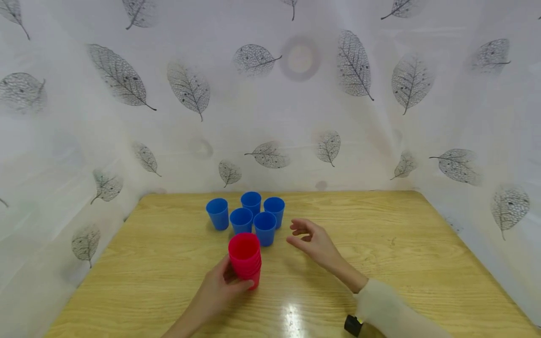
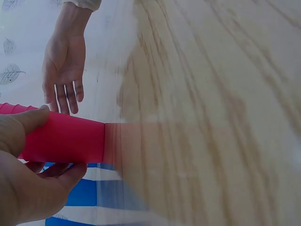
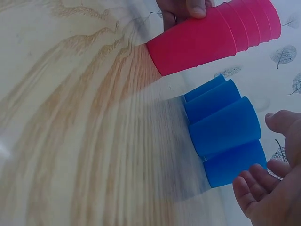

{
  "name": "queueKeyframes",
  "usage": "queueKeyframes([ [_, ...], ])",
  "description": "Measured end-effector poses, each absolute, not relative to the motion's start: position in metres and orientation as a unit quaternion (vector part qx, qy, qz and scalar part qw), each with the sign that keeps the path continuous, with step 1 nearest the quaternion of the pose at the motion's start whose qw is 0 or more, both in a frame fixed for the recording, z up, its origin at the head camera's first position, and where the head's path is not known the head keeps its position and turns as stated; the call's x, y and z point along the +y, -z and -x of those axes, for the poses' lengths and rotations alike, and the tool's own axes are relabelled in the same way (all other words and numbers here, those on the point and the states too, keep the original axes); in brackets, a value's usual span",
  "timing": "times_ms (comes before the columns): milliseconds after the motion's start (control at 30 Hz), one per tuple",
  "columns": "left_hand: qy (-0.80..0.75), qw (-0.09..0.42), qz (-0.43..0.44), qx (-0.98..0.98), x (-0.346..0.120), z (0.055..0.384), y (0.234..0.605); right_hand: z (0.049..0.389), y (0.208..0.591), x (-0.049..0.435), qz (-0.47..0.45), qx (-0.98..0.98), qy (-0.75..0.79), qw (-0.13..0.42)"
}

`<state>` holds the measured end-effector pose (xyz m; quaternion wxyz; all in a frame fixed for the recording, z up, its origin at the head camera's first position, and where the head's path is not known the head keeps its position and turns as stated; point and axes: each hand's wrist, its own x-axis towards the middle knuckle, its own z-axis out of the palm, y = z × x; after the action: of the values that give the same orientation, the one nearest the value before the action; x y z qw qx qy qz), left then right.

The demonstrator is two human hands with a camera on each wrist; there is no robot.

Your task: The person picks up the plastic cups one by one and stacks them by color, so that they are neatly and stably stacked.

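Observation:
A stack of several nested red cups (image 1: 245, 256) stands upright on the wooden table, gripped low down by my left hand (image 1: 217, 286), thumb on the near side. In the left wrist view the thumb and fingers wrap the lowest red cup (image 2: 70, 139). Just beyond the stack, several blue cups (image 1: 265, 230) stand mouth up in a loose cluster. My right hand (image 1: 314, 241) hovers to the right of the blue cups, fingers loosely bent and holding nothing. In the right wrist view its fingers (image 3: 256, 186) overlap the closest blue cup (image 3: 235, 162).
The wood-grain table (image 1: 380, 244) reaches back to a pale curtain (image 1: 270, 108) printed with leaves, which also hangs along both sides. A small black object (image 1: 353, 325) shows below the right sleeve (image 1: 389, 305) near the front edge.

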<state>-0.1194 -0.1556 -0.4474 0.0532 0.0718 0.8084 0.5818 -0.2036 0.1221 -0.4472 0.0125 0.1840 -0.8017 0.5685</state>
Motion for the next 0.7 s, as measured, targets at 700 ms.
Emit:
queueKeyframes([
  [700,-0.54,0.009,-0.003,0.842,-0.202,0.128,0.441,0.216,0.462,0.083,-0.142,-0.809,-0.569,0.035],
])
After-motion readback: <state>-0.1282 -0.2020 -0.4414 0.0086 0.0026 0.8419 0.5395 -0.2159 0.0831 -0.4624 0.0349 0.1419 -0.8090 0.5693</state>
